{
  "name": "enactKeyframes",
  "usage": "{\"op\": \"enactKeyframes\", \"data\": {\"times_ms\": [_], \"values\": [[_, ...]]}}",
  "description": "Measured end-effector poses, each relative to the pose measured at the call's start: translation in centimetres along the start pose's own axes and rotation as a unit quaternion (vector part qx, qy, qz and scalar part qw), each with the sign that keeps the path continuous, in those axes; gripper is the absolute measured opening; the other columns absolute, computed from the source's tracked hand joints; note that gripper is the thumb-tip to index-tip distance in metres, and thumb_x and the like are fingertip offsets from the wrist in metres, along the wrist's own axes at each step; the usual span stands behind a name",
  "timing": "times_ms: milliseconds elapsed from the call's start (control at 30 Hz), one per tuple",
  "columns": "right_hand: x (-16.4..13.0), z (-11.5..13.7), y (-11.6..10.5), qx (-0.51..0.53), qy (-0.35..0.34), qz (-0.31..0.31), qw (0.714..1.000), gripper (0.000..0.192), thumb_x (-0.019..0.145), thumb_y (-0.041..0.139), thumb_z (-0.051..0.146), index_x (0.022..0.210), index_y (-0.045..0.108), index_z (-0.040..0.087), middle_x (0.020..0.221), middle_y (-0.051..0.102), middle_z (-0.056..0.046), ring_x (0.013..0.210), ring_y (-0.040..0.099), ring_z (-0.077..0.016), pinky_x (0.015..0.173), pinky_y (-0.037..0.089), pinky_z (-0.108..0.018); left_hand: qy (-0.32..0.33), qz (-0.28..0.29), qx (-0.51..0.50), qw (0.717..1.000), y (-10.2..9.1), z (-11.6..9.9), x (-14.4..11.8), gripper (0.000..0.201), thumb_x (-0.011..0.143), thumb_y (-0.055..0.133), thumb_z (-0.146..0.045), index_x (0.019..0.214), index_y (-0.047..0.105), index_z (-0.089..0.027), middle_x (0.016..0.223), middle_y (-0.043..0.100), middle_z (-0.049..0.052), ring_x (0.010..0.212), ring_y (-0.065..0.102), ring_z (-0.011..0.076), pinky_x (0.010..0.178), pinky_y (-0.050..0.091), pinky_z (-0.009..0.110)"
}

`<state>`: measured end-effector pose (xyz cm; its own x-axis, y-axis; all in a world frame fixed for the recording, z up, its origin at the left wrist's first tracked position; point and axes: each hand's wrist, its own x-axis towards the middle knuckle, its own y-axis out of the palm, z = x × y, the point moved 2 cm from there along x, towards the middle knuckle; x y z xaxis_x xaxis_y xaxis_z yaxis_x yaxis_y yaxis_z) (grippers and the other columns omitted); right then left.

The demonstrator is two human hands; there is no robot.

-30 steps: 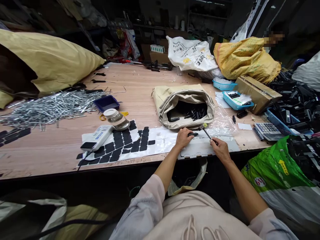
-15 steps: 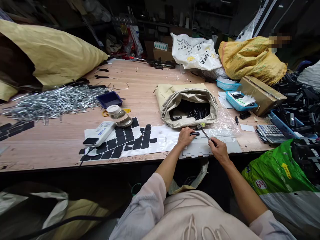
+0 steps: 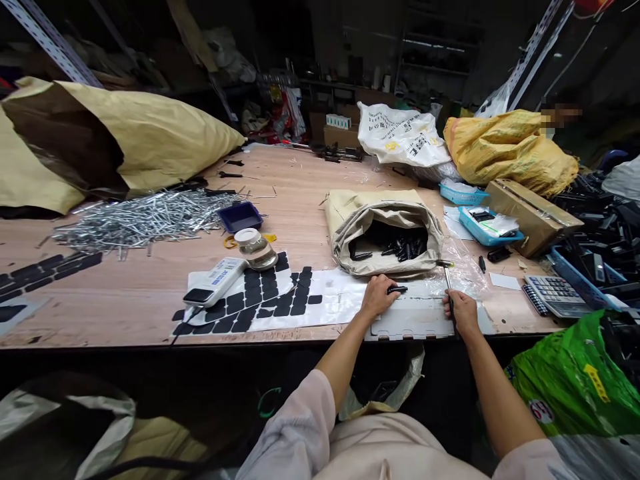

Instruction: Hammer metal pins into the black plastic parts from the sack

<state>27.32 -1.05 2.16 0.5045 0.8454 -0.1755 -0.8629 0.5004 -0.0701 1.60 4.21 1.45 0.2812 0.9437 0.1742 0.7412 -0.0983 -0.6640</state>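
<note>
Workshop for small parts, by the look of it. Long wood-grain worktop (image 3: 300, 183), loose stock in bulk: heap of thin silvery metal rods (image 3: 145, 223), rounded black pads (image 3: 253, 293) in rows on white backing sheets (image 3: 333, 293). Slim metal-shafted hand tool (image 3: 448, 279) in the right hand (image 3: 462, 311). Large tan sack (image 3: 173, 130) at left; white printed sack (image 3: 400, 133) and crumpled yellow woven sack (image 3: 505, 147) toward the back. Black plastic parts (image 3: 613, 203) piled at far right, near light-blue plastic baskets (image 3: 463, 197) and a grey desk calculator (image 3: 556, 293). Dim, cluttered shelving (image 3: 440, 50) behind; pale perforated metal uprights (image 3: 55, 43).
</note>
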Motion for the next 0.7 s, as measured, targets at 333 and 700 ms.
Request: {"op": "enactKeyframes", "data": {"times_ms": [333,700], "values": [[1.0,-0.9,-0.1,0.024,0.006,-0.023,0.999,0.026,0.074,0.067,0.041,0.081,0.064,0.017,0.054,0.058,0.005,0.038,0.050,-0.0093,0.031,0.039,-0.019,0.155,-0.136,-0.050,0.977,-1.4,-2.2,-8.1,0.015,0.091,0.066,-0.025,0.105,0.070,-0.021,0.095,0.062,0.007,0.092,0.057,0.0211,0.083,0.049,0.036],[0.5,-0.5,0.1,0.021,-0.001,-0.013,1.000,0.024,0.073,0.067,0.040,0.081,0.063,0.017,0.055,0.057,0.005,0.039,0.048,-0.0086,0.032,0.038,-0.019,0.038,0.237,0.075,0.968,2.3,-0.2,-18.8,0.046,0.084,0.072,-0.024,0.129,0.065,-0.030,0.113,0.066,0.004,0.096,0.067,0.0211,0.083,0.053,0.031]]}}
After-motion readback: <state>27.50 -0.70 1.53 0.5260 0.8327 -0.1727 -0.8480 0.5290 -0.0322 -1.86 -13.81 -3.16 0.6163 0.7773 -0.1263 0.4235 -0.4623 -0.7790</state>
